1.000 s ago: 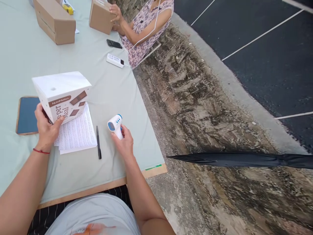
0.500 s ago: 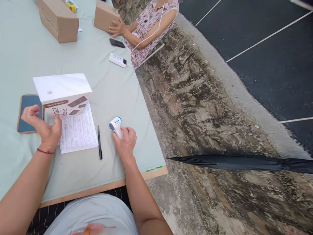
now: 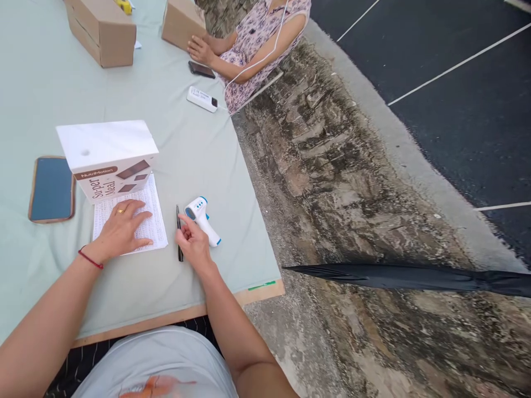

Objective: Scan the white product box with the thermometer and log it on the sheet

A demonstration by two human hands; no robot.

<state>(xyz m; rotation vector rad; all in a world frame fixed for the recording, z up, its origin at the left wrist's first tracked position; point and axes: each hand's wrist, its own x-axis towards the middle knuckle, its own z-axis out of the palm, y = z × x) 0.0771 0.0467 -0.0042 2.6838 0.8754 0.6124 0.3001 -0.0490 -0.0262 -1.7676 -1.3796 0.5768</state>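
My left hand lies with fingers spread on a stack of printed paper sheets. Behind the fingers stands a white box with brown print, at the sheets' far edge. My right hand has its fingers curled round a black pen, which lies along the table beside the paper. Just right of the pen, a white and blue infrared thermometer rests on its side, close against the right hand but not held.
A phone lies left of the box. Farther off are a white device, a dark phone and a cardboard box. Another person's hands touch a second cardboard box. The table's right edge drops to rough ground.
My right hand has let go of the thermometer and moved left to the pen. My left hand has come down from beside the white box onto the paper.
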